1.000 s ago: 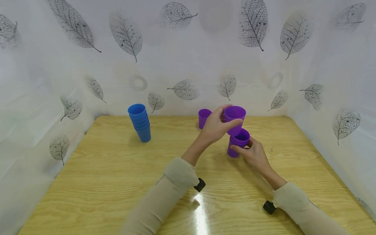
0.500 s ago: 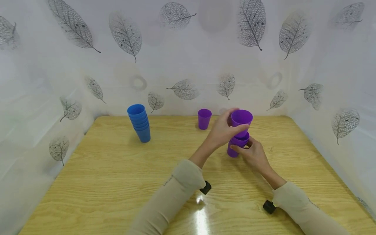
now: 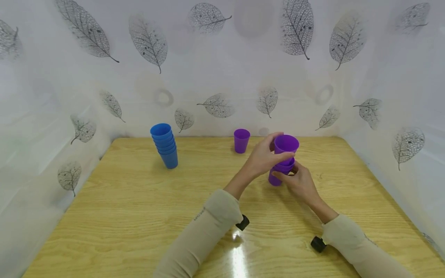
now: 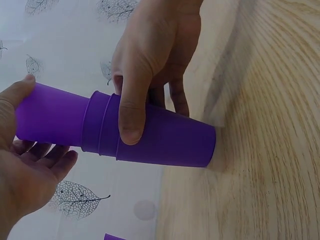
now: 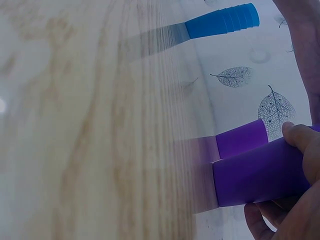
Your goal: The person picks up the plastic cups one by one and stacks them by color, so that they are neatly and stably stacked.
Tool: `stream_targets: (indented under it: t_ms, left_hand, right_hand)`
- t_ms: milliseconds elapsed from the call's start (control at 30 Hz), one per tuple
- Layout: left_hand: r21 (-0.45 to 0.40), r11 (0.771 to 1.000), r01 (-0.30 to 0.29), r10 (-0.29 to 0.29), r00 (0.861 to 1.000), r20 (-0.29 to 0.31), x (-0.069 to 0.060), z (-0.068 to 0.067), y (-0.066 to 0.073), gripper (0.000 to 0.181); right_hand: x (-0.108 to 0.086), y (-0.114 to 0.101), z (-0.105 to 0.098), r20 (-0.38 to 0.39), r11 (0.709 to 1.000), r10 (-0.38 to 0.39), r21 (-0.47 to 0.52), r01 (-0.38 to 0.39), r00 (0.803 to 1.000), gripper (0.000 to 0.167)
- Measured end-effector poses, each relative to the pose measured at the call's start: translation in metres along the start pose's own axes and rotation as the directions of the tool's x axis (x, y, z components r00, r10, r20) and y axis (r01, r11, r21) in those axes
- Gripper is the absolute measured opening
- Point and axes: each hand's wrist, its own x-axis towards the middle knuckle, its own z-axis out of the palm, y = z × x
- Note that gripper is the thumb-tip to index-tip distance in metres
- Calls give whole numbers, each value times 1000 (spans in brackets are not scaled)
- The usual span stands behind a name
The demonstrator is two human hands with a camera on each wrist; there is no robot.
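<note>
My left hand [image 3: 262, 156] holds an upright purple cup [image 3: 286, 144] by its sides, thumb in front. The lower part of that cup sits inside the top of a purple cup stack [image 4: 170, 135], as the left wrist view shows. The stack stands on the table, and several rims show on it. Around the stack's side, my right hand [image 3: 301, 182] grips with its thumb in front and its fingers mostly hidden behind. A single purple cup [image 3: 241, 141] stands upright farther back, to the left of the stack.
On the left side of the wooden table [image 3: 139, 216] stands a tall stack of nested blue cups [image 3: 165, 146]. Behind the table hangs a pale curtain [image 3: 222, 73] printed with dark leaves; it closes in both sides too.
The left hand has moved right and down with its purple cup, from above the stack to partly inside it. The right hand has stayed around the stack.
</note>
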Motion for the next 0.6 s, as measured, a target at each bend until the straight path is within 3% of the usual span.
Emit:
stream_targets:
  t_ms: [167, 367, 600]
  left_hand:
    - [86, 996, -3, 2, 1000, 10, 1, 0, -1, 78]
    - [25, 1000, -17, 18, 999, -46, 0, -3, -7, 69]
    - [20, 999, -44, 45, 994, -94, 4, -12, -16, 62]
  right_hand:
    - [0, -1, 1, -7, 1000, 5, -6, -5, 1000, 59]
    - [1, 0, 1, -14, 1000, 0, -2, 0, 1000, 58]
    - [3, 3, 3, -31, 1000, 12, -21, -12, 999, 58]
